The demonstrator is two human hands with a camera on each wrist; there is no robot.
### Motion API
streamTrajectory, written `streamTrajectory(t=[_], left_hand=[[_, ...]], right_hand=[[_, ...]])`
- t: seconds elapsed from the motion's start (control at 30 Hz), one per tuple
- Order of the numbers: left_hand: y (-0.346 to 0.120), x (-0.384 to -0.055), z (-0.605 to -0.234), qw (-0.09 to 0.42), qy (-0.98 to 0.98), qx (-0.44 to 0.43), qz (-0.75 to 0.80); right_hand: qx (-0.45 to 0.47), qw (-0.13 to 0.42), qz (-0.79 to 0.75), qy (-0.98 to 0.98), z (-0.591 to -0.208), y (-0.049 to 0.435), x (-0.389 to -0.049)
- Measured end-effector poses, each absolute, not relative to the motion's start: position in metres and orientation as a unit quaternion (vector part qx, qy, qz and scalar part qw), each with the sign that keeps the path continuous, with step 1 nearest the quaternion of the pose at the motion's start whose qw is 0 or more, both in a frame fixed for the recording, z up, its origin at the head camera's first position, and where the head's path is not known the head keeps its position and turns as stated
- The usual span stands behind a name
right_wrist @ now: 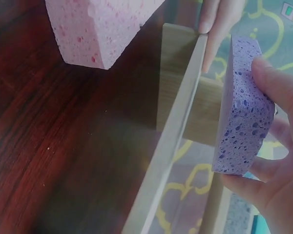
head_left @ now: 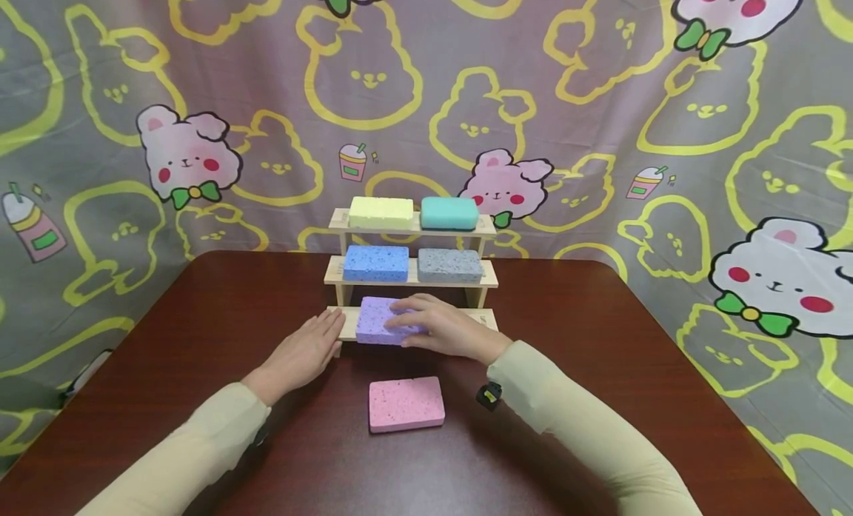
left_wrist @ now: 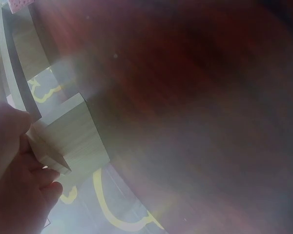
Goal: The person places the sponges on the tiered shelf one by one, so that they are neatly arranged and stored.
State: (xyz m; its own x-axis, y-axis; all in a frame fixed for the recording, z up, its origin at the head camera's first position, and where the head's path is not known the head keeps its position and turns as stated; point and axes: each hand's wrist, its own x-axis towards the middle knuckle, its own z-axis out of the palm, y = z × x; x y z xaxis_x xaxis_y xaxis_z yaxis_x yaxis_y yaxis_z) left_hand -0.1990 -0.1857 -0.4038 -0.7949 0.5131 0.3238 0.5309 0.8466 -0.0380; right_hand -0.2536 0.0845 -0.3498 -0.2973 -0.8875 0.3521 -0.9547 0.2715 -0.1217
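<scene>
A purple sponge (head_left: pixel 376 320) is pinched between the thumb and fingers of my right hand (head_left: pixel 446 327). It is close over the bottom step of a three-tier wooden shelf (head_left: pixel 346 326), and the right wrist view shows a gap between sponge (right_wrist: pixel 246 112) and board (right_wrist: pixel 173 126). My left hand (head_left: pixel 303 353) holds the left end of that step; in the left wrist view the board's end (left_wrist: pixel 51 158) lies between the thumb and fingers of the hand (left_wrist: pixel 14 165). On the table in front lies a pink sponge (head_left: pixel 406 403).
Blue (head_left: pixel 376 263) and grey (head_left: pixel 449 265) sponges sit on the middle step. Above them, yellow (head_left: pixel 381 213) and teal (head_left: pixel 449 213) ones share the top step. The dark wooden table (head_left: pixel 566 427) ends at a patterned curtain (head_left: pixel 573 116) behind the shelf.
</scene>
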Motion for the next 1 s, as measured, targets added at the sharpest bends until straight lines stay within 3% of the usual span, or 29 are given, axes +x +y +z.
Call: streamTrajectory(t=[1.0], left_hand=[[-0.186,-0.201,-0.404,0.15,-0.952,-0.266,-0.019]], right_hand=[[0.565,0.048,0.188,-0.802,-0.372,0.058,-0.287]])
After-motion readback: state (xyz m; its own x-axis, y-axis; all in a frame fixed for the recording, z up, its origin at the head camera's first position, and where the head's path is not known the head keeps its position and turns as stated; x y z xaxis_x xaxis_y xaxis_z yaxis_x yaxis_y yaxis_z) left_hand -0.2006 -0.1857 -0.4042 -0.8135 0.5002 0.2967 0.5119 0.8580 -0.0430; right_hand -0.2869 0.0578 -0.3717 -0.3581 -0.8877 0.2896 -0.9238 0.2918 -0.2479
